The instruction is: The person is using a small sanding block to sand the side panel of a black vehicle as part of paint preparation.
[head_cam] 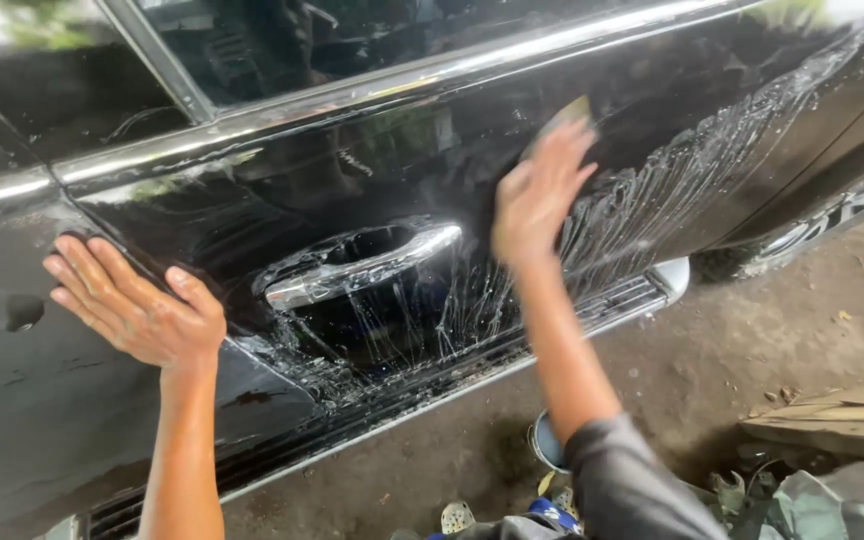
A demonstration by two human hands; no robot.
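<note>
Standing right by this black car door and it's soaked, water streaking down toward the bottom edge and the sill. The right hand is up near the door's upper right part, just under the chrome window trim, pressing a small tan sanding pad flat against the paint. Fingers are spread out and only lightly curled over the pad, so it's more of a palm-press than a fist grip. That hand is blurry, so I can't make out exactly how the thumb sits.

The left hand holds nothing. It's wide open, all fingers stretched flat on the panel near the left edge, just left of the chrome door handle, which sits between the 2 hands.

My take on doing this bit well: keep the pad flat, not tipped on an edge, and keep the surface wet so it glides rather than drags. Even, light pressure, and go easy near the trim and the handle recess, since edges look like where you'd cut through quickest.

There's a small bucket down on the dirt floor below the sill.
</note>
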